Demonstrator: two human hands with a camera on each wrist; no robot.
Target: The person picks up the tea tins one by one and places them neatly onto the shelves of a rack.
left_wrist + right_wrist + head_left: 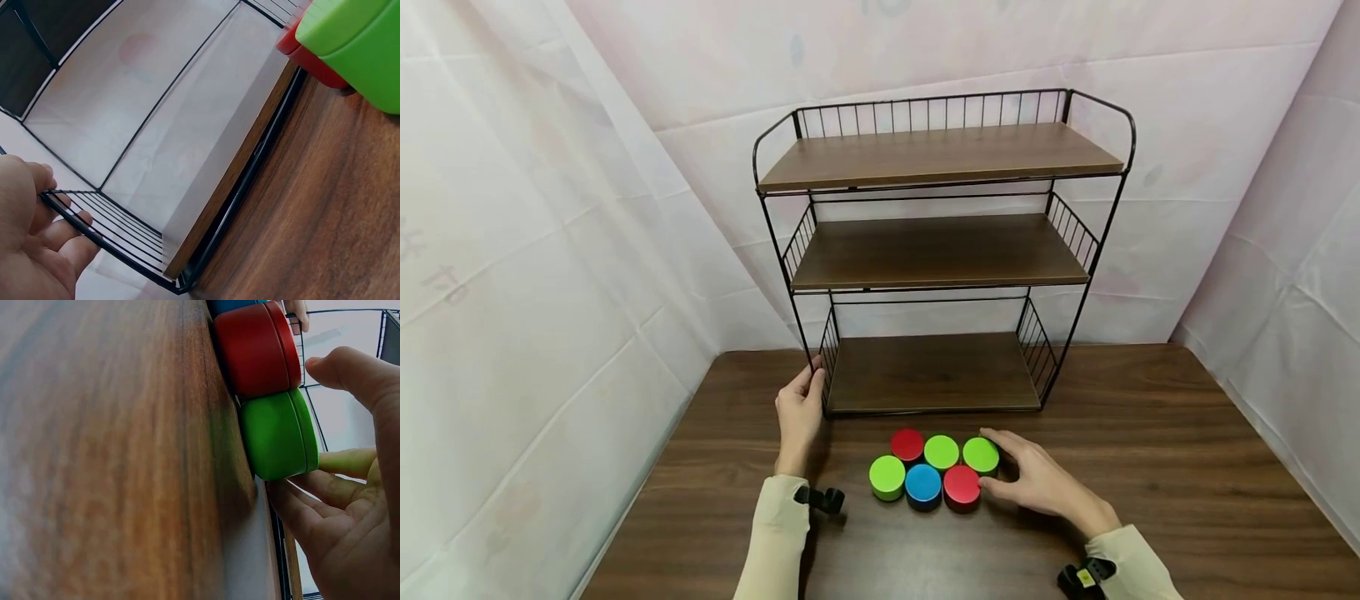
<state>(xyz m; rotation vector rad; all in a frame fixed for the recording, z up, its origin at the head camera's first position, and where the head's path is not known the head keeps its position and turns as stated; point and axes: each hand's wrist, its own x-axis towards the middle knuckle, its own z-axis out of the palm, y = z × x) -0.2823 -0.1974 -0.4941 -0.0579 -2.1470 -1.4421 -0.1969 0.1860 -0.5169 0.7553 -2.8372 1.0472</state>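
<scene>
My left hand (800, 411) grips the black wire side of a three-tier shelf rack (940, 410), low at its left front; the left wrist view shows the fingers around the side rail. In front of the rack stand several round lidded tins in a close cluster. My right hand (1037, 475) reaches around its right end. The fingers touch the rightmost green tin (278, 437), while the thumb hovers near the front red tin (256, 350), apart from it in the right wrist view. A blue tin (923, 485), another red tin (907, 444) and two more green tins complete the cluster.
The rack's three brown boards, the top one (940, 154) included, bear nothing visible. A dark wood table (715, 500) carries everything. Pale cloth (550, 250) hangs behind and at both sides. Black cameras (823, 500) are strapped to both wrists.
</scene>
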